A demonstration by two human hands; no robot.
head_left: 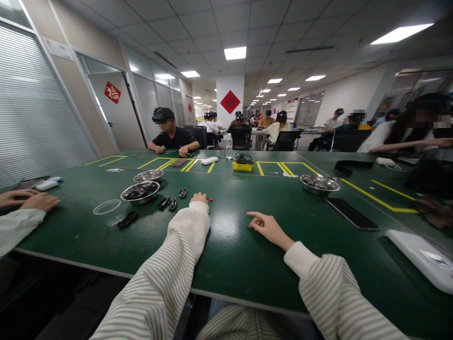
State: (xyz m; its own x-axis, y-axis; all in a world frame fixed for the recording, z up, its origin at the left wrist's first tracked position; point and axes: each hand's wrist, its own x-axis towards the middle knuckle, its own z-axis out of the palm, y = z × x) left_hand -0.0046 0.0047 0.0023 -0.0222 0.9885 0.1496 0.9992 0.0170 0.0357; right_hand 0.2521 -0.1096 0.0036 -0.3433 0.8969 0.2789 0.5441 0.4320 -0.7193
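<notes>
My left hand [199,197] rests on the green table, knuckles up and fingers curled away from me; whatever they hold, if anything, is hidden. A tiny red piece [211,199] lies just beside its right edge. To the left of this hand are several small black plastic parts [171,204]. My right hand [268,228] hovers over or rests on the tabletop, its index finger stretched out to the left and the other fingers bent; I see nothing in it. Farther left, a steel bowl [140,192] is filled with dark parts.
Behind that bowl stands another steel bowl [148,176]; a third bowl [319,184] is at right. Also on the table are a clear plastic lid [106,207], a phone [352,213], a white case [423,257] and a yellow box [243,166] of cables. Co-workers sit left, opposite and right.
</notes>
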